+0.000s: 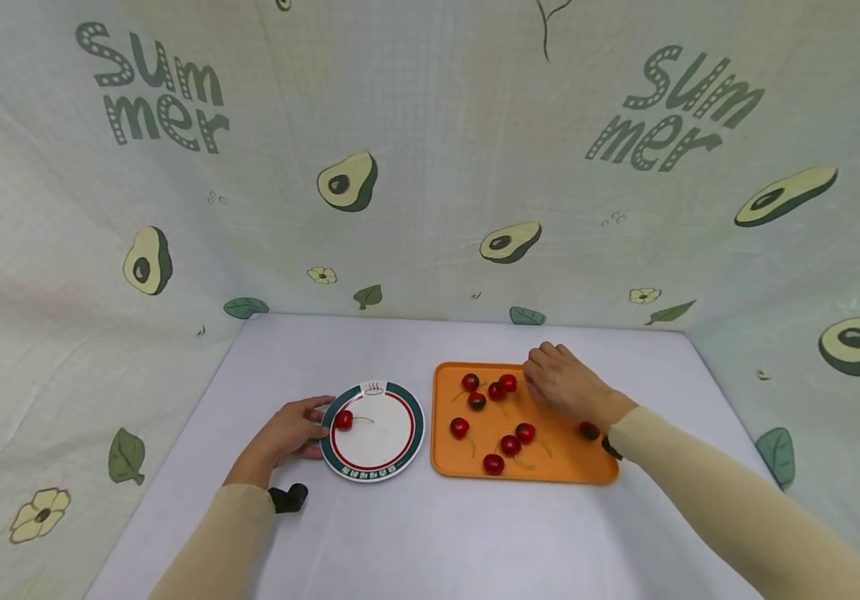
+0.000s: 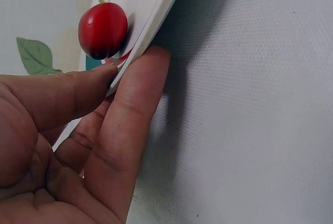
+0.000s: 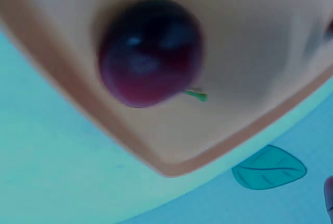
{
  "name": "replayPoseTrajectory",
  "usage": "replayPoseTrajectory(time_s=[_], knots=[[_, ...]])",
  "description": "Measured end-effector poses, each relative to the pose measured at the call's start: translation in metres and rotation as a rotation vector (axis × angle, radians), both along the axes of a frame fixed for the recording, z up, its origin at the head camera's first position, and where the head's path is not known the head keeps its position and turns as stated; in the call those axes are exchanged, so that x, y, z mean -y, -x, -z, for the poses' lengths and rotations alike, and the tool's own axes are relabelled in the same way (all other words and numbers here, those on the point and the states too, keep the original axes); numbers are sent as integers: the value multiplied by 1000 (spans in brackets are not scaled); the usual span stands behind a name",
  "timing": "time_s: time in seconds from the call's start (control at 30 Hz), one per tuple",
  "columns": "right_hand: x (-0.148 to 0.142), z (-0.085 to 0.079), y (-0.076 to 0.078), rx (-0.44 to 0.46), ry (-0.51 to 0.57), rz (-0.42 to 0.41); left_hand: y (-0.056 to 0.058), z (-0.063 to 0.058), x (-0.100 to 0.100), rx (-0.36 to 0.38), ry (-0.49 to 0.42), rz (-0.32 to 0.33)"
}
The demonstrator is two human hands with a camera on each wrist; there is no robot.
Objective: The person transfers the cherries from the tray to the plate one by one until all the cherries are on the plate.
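Observation:
My left hand (image 1: 291, 435) pinches the left rim of a white plate (image 1: 388, 442) with a green band, thumb above and fingers below. On the plate lies one red cherry (image 1: 343, 420) with its stem; the left wrist view has this cherry (image 2: 103, 30) just beyond the thumb. My right hand (image 1: 568, 383) is over the far right part of an orange tray (image 1: 565, 465), fingers bent downward. I cannot tell whether these fingers hold anything. Under the right wrist, a dark red cherry (image 3: 151, 52) sits near a tray corner.
Several red cherries (image 1: 510, 446) with stems lie scattered over the tray's left and middle. The tray stands right of the plate on a white tabletop (image 1: 370, 542). Behind and beside the table hangs a cloth (image 1: 430, 167) printed with avocados and leaves.

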State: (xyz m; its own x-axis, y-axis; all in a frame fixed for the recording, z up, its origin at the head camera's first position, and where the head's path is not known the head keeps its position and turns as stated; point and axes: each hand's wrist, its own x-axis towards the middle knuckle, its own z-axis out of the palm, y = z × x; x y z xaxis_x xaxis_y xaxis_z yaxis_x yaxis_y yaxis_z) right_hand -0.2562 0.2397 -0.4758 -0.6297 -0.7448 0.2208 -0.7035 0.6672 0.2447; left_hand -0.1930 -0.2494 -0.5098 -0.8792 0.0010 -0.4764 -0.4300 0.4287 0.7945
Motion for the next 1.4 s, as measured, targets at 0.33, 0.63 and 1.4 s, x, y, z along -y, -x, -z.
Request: replayPoseTrajectory(time_s=[0.33, 0.63, 1.4], knots=[[38, -11, 10, -43, 32, -54, 2, -4, -3, -7, 0, -2], [103, -18, 9, -14, -1, -80, 3, -6, -6, 2, -11, -4], [245, 17, -7, 24, -118, -28, 1, 0, -1, 11, -54, -19]])
